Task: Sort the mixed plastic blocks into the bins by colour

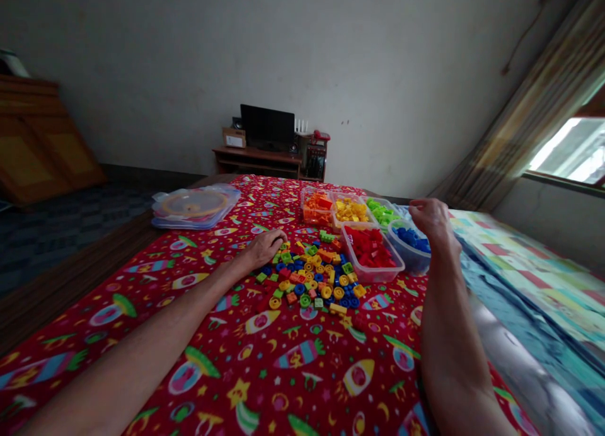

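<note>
Beside the loose bricks (309,276) stand filled tubs (378,275); left, stacked lids (196,206).

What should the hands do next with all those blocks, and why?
Maybe the left hand could pick up a red block from the mixed pile: that hand rests right beside the pile, and the nearby box seems to hold just red pieces, so the block would match.

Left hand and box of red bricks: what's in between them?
A pile of colourful bricks lies between the left hand and the box of red bricks, in the head view.
</note>
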Motion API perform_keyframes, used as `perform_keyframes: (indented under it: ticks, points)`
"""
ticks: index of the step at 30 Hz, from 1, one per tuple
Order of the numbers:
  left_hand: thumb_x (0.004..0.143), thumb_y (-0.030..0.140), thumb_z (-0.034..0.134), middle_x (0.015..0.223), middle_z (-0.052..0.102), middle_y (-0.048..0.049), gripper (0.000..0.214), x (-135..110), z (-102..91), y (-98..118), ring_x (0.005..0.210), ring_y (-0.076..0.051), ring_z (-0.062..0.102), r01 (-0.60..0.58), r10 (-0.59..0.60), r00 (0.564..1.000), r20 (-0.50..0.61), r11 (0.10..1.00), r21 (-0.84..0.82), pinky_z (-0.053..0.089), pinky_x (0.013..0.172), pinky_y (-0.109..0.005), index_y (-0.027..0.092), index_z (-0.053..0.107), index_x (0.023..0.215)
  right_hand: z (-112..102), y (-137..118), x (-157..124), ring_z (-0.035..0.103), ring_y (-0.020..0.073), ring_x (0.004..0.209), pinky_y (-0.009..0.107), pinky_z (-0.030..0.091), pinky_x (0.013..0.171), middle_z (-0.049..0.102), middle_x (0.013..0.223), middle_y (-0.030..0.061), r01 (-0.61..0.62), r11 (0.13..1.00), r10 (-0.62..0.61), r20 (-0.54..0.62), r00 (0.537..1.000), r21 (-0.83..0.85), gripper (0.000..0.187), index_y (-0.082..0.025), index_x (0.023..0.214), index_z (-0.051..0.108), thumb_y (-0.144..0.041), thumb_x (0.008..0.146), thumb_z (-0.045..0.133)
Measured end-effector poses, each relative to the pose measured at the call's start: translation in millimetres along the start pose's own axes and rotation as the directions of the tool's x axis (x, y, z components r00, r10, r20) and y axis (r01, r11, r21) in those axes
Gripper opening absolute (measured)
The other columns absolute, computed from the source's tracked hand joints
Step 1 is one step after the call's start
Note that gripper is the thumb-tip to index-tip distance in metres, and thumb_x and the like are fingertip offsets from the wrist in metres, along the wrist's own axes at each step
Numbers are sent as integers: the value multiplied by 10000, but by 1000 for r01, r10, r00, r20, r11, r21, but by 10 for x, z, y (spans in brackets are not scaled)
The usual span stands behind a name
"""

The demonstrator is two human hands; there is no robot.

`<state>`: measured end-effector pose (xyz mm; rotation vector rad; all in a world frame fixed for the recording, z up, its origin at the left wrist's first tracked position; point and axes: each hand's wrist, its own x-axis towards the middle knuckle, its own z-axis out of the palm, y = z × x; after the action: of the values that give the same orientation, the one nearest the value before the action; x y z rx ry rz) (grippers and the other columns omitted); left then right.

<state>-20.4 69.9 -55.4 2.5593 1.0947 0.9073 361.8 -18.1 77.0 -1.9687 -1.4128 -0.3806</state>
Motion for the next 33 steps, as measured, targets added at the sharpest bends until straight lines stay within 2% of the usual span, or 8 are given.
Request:
perform_keyframes:
  ticks: [4, 6, 8, 11, 14, 17, 24, 33]
  points:
    - [902, 328, 284, 916, 650, -60, 315, 82, 2, 216, 872, -197, 606, -24, 24, 1000, 1, 999, -40, 488, 842, -334, 191, 565, 935, -27, -198, -8, 631, 229, 850, 369, 440, 860, 709, 838, 116, 63, 995, -55, -95, 994, 84, 336, -148, 952, 722, -246, 786, 447]
    - [929, 312, 267, 1063, 636, -77, 336, 94, 26, 503, 1008, -202, 584, -86, 86, 996, -2, 994, -73, 460, 924, -345, 186, 550, 1058, -26, -335, -33, 636, 216, 812, 344, 441, 833, 705, 804, 108, 95, 989, -91, -44, 995, 111, 333, -144, 935, 723, -249, 793, 441]
    - [949, 309, 291, 1198, 592, -88, 335, 51, 68, 865, 1142, -199, 527, -246, 251, 967, 40, 964, -103, 407, 1007, -345, 186, 514, 1168, -18, -449, -69, 636, 212, 817, 325, 438, 811, 707, 814, 106, 126, 986, -126, -6, 992, 105, 329, -150, 930, 722, -248, 802, 435]
    - [953, 290, 358, 1248, 578, -87, 297, -112, 159, 1383, 1201, -198, 492, -504, 513, 839, 181, 858, -95, 316, 1087, -379, 209, 525, 1184, -8, -554, -121, 632, 207, 830, 305, 433, 776, 709, 847, 106, 155, 984, -157, 25, 987, 84, 330, -162, 955, 716, -239, 816, 426]
    - [934, 309, 433, 1318, 548, -70, 292, -290, 296, 1719, 1269, -218, 435, -648, 634, 718, 288, 759, -57, 270, 1108, -445, 250, 528, 1204, -1, -601, -144, 627, 206, 809, 306, 426, 745, 707, 851, 105, 158, 985, -162, 48, 986, 74, 330, -172, 968, 711, -240, 827, 421]
    - [917, 338, 469, 1342, 531, -46, 278, -354, 467, 1868, 1307, -245, 386, -719, 687, 660, 304, 695, -7, 279, 1094, -484, 281, 557, 1174, 19, -630, -151, 620, 217, 821, 315, 421, 735, 703, 870, 108, 172, 983, -175, 35, 984, 69, 323, -186, 965, 709, -254, 839, 420]
    - [891, 270, 505, 881, 631, -45, 108, -202, 569, 1772, 900, -200, 576, -659, 585, 746, 317, 716, 229, 248, 1106, -477, 203, 590, 882, 88, -703, -183, 612, 208, 796, 292, 406, 688, 704, 857, 102, 231, 972, -233, 41, 972, 50, 301, -201, 896, 717, -255, 842, 425]
    - [856, 325, 570, 1206, 584, -88, 152, -50, 201, 1224, 1162, -253, 502, -481, 425, 873, 240, 831, 279, 305, 1063, -473, 195, 618, 920, 149, -891, -281, 605, 204, 781, 282, 382, 661, 699, 868, 114, 313, 950, -313, 151, 938, 24, 300, -195, 891, 706, -210, 862, 408]
